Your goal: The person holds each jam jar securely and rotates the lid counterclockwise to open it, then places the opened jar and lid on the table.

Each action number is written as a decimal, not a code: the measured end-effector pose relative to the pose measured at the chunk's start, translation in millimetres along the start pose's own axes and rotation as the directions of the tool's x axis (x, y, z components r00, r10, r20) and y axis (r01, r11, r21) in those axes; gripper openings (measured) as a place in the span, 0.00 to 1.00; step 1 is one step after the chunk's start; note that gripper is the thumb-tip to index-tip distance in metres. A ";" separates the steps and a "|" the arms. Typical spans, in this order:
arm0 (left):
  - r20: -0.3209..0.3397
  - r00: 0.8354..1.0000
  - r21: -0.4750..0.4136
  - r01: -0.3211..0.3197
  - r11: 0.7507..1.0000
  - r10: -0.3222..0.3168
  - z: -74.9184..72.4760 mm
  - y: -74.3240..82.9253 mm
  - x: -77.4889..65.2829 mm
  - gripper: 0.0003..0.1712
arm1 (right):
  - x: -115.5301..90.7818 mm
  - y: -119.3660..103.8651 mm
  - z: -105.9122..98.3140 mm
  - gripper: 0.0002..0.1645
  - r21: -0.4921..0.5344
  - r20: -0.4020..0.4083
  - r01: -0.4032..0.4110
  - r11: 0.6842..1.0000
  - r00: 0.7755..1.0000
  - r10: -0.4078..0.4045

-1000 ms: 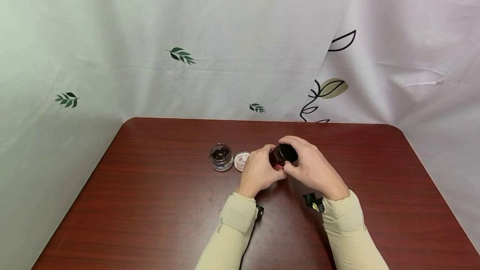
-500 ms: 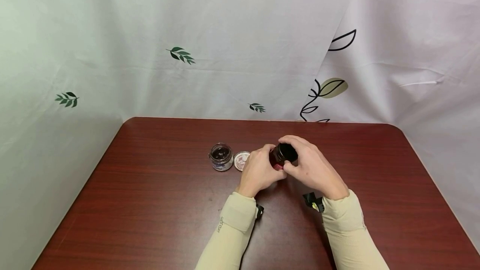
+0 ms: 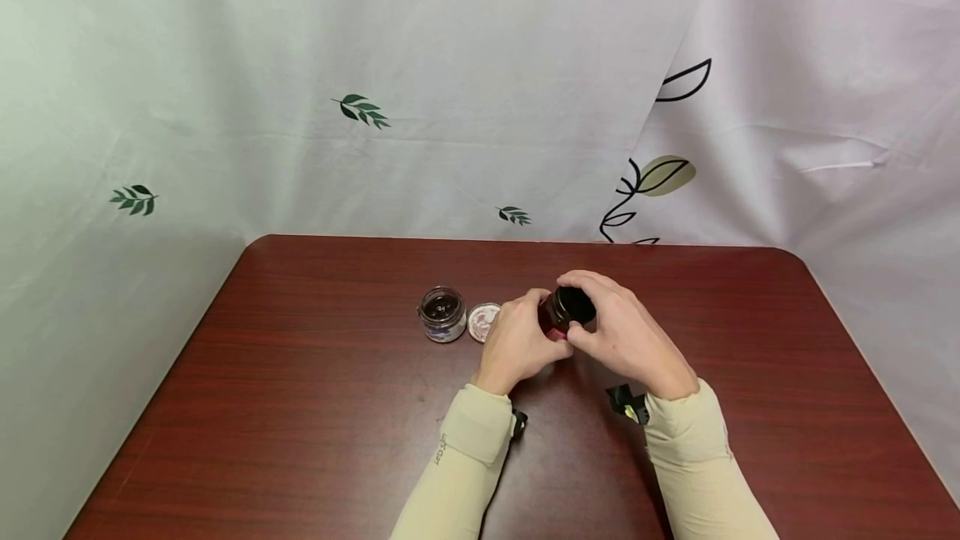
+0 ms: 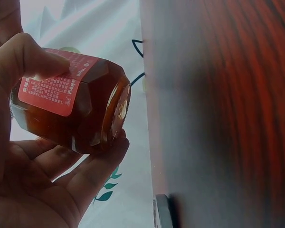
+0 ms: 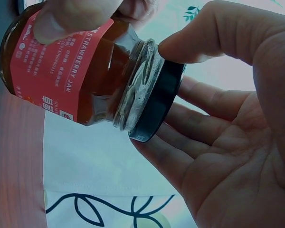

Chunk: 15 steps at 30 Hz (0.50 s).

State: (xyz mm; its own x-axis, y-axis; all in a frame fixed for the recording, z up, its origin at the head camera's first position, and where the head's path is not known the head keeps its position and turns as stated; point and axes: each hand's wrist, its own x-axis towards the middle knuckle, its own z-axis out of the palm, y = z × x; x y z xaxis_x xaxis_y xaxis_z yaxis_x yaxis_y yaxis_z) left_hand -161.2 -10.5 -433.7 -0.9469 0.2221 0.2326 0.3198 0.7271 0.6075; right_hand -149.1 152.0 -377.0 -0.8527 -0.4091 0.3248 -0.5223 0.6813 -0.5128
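My left hand (image 3: 516, 342) grips a strawberry jam jar (image 5: 52, 80), a faceted glass jar with a red label and dark amber contents. In the left wrist view the thumb lies over the jar's label (image 4: 54, 92) and the fingers curl beneath the glass. At the jar's mouth my right hand (image 3: 622, 332) holds a black lid (image 5: 160, 102), thumb at one edge and fingers around the other. Glass thread shows below the lid in the right wrist view. The jar leans toward the right hand, above the table.
An uncovered glass jar (image 3: 442, 319) of dark jam stands left of my hands on the reddish-brown table (image 3: 315, 407). Beside it lies a pale round lid (image 3: 482, 321), partly covered by my left hand. A leaf-printed white curtain (image 3: 450, 107) hangs behind.
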 end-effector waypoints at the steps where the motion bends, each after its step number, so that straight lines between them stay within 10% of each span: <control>1: 0.000 1.000 -0.002 0.000 1.000 0.000 0.1 -0.1 0.0 0.34 | 0.0 0.0 0.0 0.32 -0.001 0.001 -0.001 1.000 1.000 0.001; 15: -0.003 1.000 -0.010 0.009 1.000 -0.009 0.8 -1.9 0.4 0.33 | 0.8 1.1 -1.1 0.31 0.009 -0.027 0.018 1.000 0.999 -0.018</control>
State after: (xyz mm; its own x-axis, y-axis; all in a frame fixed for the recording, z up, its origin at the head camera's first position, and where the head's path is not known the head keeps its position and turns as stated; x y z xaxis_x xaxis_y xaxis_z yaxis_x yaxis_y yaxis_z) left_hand -162.3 -11.3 -435.3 -0.9496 0.2140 0.2291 0.3118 0.7222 0.6174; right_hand -150.4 153.1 -376.5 -0.8426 -0.4047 0.3555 -0.5378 0.6685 -0.5137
